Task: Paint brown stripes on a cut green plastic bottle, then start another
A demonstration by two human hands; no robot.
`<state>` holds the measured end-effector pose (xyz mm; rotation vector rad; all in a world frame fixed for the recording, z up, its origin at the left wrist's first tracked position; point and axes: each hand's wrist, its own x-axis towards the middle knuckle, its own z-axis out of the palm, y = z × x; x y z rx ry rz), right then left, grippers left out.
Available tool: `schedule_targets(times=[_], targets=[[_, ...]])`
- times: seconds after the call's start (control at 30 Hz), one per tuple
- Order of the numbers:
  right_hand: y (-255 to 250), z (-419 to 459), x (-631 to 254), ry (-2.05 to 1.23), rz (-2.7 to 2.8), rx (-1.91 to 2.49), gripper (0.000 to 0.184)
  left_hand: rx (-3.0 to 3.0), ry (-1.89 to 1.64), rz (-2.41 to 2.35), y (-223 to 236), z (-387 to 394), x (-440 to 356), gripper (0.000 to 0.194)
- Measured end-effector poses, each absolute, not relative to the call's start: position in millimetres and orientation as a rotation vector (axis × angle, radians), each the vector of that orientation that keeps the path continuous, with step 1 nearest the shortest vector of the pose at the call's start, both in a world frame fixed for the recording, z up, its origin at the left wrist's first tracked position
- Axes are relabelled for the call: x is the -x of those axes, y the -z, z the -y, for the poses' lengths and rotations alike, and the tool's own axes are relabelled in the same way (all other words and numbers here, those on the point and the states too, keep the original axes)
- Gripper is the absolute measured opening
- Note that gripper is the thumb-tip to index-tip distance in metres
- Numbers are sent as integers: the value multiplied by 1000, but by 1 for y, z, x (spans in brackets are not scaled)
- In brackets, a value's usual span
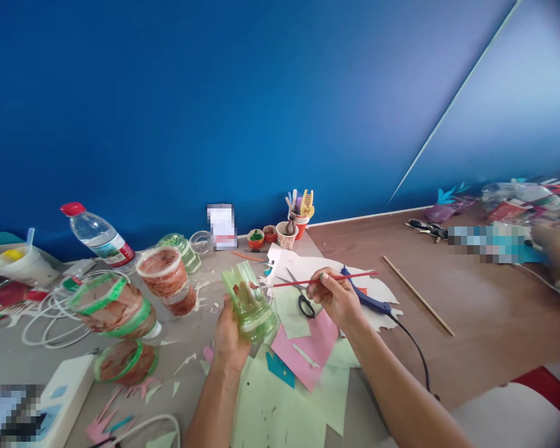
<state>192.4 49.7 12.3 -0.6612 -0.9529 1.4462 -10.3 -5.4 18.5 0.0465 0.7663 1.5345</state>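
My left hand point(229, 339) is wrapped round the side of a clear, greenish cut plastic bottle piece point(256, 317), held tilted above the table. Brown-red paint marks show on its wall. Pinched in my right hand point(340, 300) is a thin paintbrush point(301, 283) with a red handle; its tip is at the painted spot, though I cannot tell if it touches. Below lie green paper sheets point(280, 414), a pink paper piece point(303, 348) and scissors point(307, 306). A blue glue gun point(371, 302) rests on white paper, just beyond my right hand.
Brown-painted plastic containers point(161, 267) and a water bottle point(103, 239) stand left, beside cables and paper scraps. Paint pots point(256, 238) and a cup of tools point(300, 225) line the wall. A wooden stick point(417, 295) lies right. Another person's hand point(557, 242) is far right.
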Motion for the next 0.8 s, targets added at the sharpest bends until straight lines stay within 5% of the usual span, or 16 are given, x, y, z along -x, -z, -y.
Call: schedule_targets(times=[0.8], targets=[[-17,-49,-198,-1409,928,643,22,-150,-1373,-614,-10,6,16,37]])
